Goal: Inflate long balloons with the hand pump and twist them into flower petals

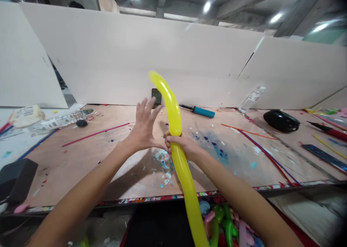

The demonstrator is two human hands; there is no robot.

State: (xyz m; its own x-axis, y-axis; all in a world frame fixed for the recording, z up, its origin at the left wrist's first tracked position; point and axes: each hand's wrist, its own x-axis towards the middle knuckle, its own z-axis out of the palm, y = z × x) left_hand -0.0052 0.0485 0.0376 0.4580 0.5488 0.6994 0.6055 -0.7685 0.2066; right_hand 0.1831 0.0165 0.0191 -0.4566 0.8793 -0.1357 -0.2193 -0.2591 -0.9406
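A long, inflated yellow modelling balloon [187, 178] runs from the bottom edge up through the middle of the view, its top end curving to the left. My right hand [183, 144] is wrapped round it about midway up, squeezing it narrower there. Just left of the balloon, my left hand [146, 126] is raised with fingers spread and palm turned toward it. The left thumb comes close to the right hand's fingers; whether they touch I cannot tell. The balloon's lower end is cut off by the frame.
On the wooden table [81, 164] lie a teal hand pump [203, 112], uninflated balloons [96, 135], a black mouse-like object [281, 120] and a phone [325, 156]. Plastic bottles [252, 99] stand or lie at both sides. White panels [135, 55] close the back. Coloured balloons [229, 223] fill the space below the edge.
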